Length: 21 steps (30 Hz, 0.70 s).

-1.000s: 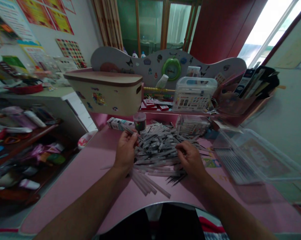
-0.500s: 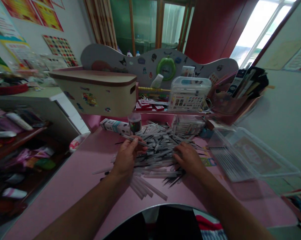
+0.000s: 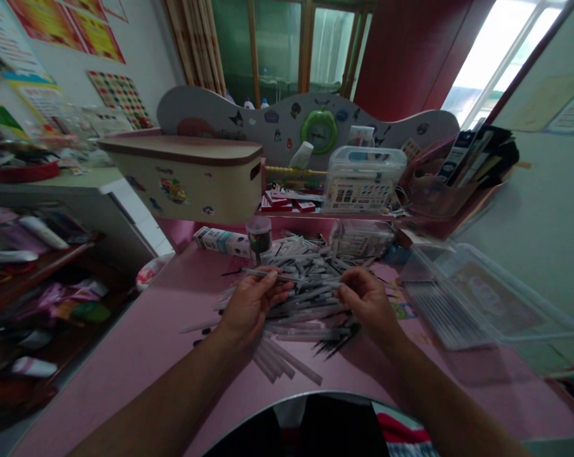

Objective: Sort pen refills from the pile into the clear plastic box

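My left hand (image 3: 253, 303) pinches a slim pen (image 3: 287, 277) between thumb and fingers, its length pointing toward the right hand. Opposite it, my right hand (image 3: 369, 304) has thumb and forefinger pressed together near the pen's right end; what lies in that pinch is too small to make out. Beneath and between both hands spreads a heap of translucent pen barrels (image 3: 306, 311) and dark thin pieces. Several loose clear barrels (image 3: 287, 358) fan out at the near side. A bunch of black-tipped refills (image 3: 337, 343) lies below my right hand.
A clear plastic box (image 3: 446, 311) with barrels in rows sits at the right, its lid (image 3: 510, 298) beside it. Behind the heap stand a clear cup (image 3: 258, 236), a long carton (image 3: 223, 241) and a transparent case (image 3: 360, 238). A shelf with a cream bin (image 3: 192, 184) rises behind.
My left hand has shifted slightly right with the pen. My right hand has lifted off the heap, its thumb and forefinger now pinched together near the pen's end.
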Tool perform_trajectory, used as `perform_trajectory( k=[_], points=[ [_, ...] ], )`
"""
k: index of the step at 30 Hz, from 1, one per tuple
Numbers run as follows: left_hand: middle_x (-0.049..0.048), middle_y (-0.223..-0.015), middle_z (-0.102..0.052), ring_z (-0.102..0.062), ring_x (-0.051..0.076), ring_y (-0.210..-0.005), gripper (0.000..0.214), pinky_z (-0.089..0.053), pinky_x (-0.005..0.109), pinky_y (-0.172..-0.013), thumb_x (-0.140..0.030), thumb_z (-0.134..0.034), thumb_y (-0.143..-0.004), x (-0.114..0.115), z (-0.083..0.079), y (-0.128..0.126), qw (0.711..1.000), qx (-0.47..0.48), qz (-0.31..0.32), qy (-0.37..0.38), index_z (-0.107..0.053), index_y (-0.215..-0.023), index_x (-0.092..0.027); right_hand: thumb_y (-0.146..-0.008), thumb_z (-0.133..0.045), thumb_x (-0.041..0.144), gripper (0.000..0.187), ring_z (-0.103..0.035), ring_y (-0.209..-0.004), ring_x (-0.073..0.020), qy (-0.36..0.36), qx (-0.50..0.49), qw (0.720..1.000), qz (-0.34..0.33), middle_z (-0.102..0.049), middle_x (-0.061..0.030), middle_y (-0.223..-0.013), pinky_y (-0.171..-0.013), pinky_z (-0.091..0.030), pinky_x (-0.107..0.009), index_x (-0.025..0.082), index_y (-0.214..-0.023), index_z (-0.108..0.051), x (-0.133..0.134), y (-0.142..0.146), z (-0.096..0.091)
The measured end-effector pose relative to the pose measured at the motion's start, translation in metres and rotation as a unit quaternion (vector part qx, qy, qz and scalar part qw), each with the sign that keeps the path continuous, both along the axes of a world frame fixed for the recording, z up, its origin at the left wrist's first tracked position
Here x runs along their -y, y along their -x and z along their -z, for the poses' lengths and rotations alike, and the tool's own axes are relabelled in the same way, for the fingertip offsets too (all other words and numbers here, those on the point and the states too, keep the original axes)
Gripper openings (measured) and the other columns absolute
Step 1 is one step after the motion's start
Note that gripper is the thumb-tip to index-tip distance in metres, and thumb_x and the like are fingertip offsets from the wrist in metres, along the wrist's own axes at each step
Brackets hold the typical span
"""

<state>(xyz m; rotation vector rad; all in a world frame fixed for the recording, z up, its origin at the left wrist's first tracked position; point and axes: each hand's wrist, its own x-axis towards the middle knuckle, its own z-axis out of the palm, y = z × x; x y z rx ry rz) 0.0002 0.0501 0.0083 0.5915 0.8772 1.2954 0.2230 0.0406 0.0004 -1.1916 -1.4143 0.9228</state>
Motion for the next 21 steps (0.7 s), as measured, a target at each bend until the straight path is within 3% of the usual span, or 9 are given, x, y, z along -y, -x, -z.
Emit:
perform_trajectory(
  k=[3, 7, 14, 21],
  points=[
    [0.0053, -0.082, -0.076, -0.075, 0.016, -0.072, 0.007, -0.059, 0.019, -0.057, -0.014, -0.068, -0.082, 0.002, -0.001, -0.002, 1.000, 0.005, 0.006, 0.006, -0.063, -0.087, -0.014, -0.077, -0.067, 0.041, 0.027, -0.055, -0.052, -0.0108, 0.099, -0.128, 0.984, -0.069, -0.066, 0.0009, -0.068, -0.048, -0.044, -0.021, 0.021, -0.085, -0.050, 0.004, 0.012, 0.001],
    [0.0057, -0.080, -0.076, -0.075, 0.015, -0.070, 0.008, -0.059, 0.018, -0.056, -0.015, -0.070, -0.080, 0.003, -0.001, -0.004, 1.000, -0.003, 0.014, 0.007, -0.064, -0.085, -0.013, -0.074, -0.074, 0.045, 0.036, -0.058, -0.054, -0.0100, 0.124, -0.164, 0.973, -0.101, -0.069, 0.0000, -0.070, -0.051, -0.047, -0.021, 0.021, -0.084, -0.049, 0.006, 0.020, 0.004],
    [0.0045, -0.082, -0.076, -0.075, 0.016, -0.070, 0.021, -0.060, 0.019, -0.057, -0.020, -0.081, -0.071, 0.006, 0.002, -0.007, 0.999, -0.030, 0.027, -0.005, -0.066, -0.084, -0.014, -0.078, -0.071, 0.048, 0.035, -0.060, -0.057, -0.0107, 0.116, -0.152, 0.973, -0.130, -0.070, -0.0012, -0.077, -0.054, -0.049, -0.023, 0.020, -0.090, -0.053, 0.007, 0.020, 0.010],
    [0.0031, -0.077, -0.075, -0.074, 0.016, -0.068, 0.027, -0.059, 0.019, -0.056, -0.026, -0.085, -0.066, 0.009, 0.000, -0.010, 0.998, -0.044, 0.049, -0.007, -0.067, -0.083, -0.015, -0.084, -0.065, 0.040, 0.024, -0.058, -0.060, -0.0114, 0.085, -0.038, 0.987, -0.129, -0.067, -0.0010, -0.075, -0.056, -0.047, -0.023, 0.019, -0.093, -0.062, 0.010, 0.021, 0.008]
  ],
)
